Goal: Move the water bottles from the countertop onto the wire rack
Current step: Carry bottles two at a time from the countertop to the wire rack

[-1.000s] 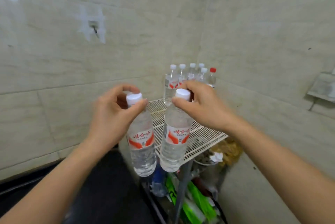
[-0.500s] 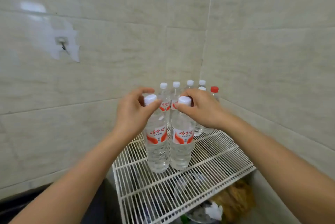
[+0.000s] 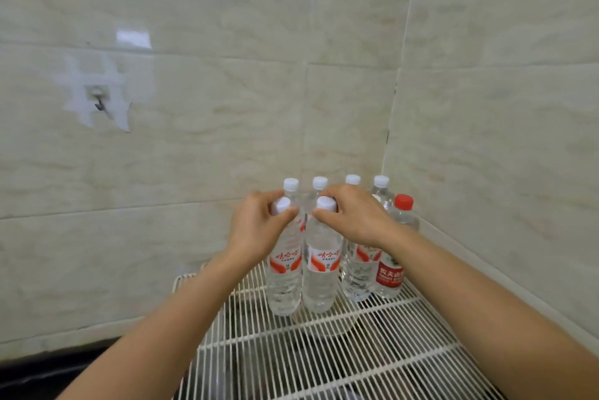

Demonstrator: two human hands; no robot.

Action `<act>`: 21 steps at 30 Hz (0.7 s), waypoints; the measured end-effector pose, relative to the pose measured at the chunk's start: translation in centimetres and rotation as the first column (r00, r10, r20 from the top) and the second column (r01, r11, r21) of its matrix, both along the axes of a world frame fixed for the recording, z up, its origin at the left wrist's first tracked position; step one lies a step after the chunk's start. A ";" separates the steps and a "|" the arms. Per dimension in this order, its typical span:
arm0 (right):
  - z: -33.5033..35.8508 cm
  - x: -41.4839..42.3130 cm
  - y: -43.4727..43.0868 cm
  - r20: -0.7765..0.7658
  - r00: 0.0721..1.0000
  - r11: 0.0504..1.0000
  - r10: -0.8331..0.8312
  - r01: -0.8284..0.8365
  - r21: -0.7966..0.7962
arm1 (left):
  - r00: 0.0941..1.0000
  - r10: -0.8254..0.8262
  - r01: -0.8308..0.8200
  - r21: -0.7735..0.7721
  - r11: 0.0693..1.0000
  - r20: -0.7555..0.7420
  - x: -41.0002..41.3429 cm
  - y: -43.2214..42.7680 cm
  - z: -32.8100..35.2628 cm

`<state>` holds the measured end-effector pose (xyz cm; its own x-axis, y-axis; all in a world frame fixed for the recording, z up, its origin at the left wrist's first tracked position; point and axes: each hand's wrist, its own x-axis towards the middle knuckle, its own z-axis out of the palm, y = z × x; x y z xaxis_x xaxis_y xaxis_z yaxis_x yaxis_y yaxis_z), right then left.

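Two clear, white-capped bottles with red-and-white labels (image 3: pixel 284 273) (image 3: pixel 321 270) are stood upright side by side on the white wire rack (image 3: pixel 372 344), each pinched at its cap by the left hand (image 3: pixel 259 231) and right hand (image 3: pixel 356 221).

Left hand (image 3: pixel 256 231) pinching left bottle (image 3: pixel 283 283), right hand (image 3: pixel 356 221) pinching right bottle (image 3: pixel 319 286), both extended forward
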<state>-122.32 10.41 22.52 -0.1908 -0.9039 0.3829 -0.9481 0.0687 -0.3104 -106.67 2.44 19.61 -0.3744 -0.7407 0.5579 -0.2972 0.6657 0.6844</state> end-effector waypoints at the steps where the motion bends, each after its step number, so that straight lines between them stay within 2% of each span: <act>1: -0.1 -0.4 -0.4 -0.017 1.000 1.000 0.004 -0.004 0.008 | 1.000 0.001 -0.001 -0.004 1.000 0.009 -0.4 -0.3 -0.1; 9: -1.3 -2.8 -2.3 -0.044 0.999 0.999 0.006 -0.004 0.040 | 0.995 0.005 0.001 -0.051 0.999 0.101 -2.7 -2.0 -1.1; 21: -1.8 -3.6 -3.2 -0.022 0.999 1.000 -0.026 0.026 0.013 | 0.990 0.023 -0.010 -0.097 0.995 0.137 -3.7 -2.2 -1.4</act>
<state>-125.95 7.17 20.68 -0.2061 -0.9038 0.3750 -0.9526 0.0977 -0.2882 -110.35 0.28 18.17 -0.4407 -0.6927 0.5709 -0.3958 0.7207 0.5691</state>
